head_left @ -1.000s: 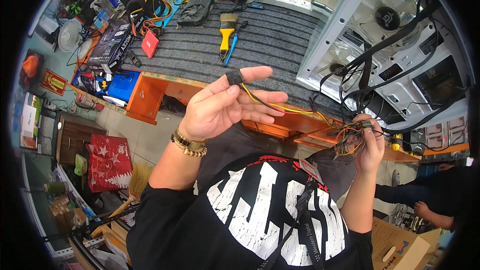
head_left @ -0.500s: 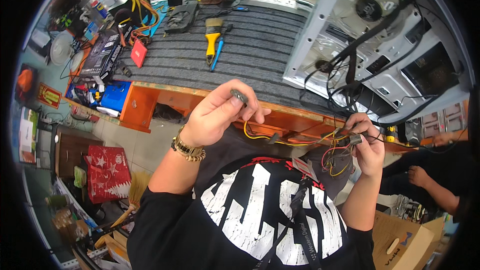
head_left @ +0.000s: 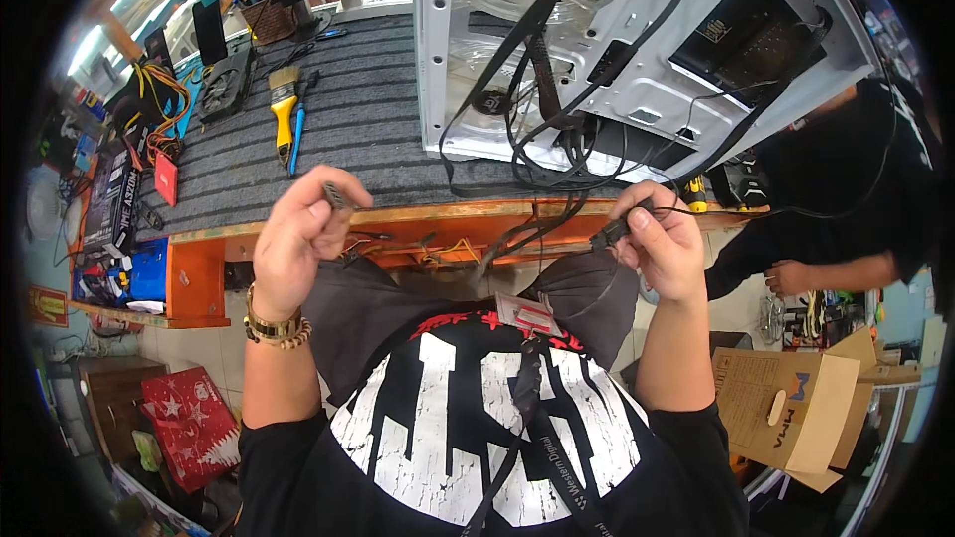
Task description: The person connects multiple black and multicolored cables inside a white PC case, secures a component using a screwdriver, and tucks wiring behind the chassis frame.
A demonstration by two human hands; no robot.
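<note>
left hand [head_left: 298, 239] lowered, cable [head_left: 418, 249] pulled taut

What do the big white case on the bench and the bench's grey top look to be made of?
The white computer case looks like painted sheet metal: thin flat panels with stamped cut-outs and a smooth, faintly glossy white finish. The bench's grey mat looks like ribbed carpet or rubber, matte with fine parallel lines; which one is hard to tell. Its orange edge looks like painted wood.

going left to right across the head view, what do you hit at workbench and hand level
red card → yellow-handled brush → left hand pinching a small dark connector → white computer case → right hand holding a black connector → another person's hand
</note>
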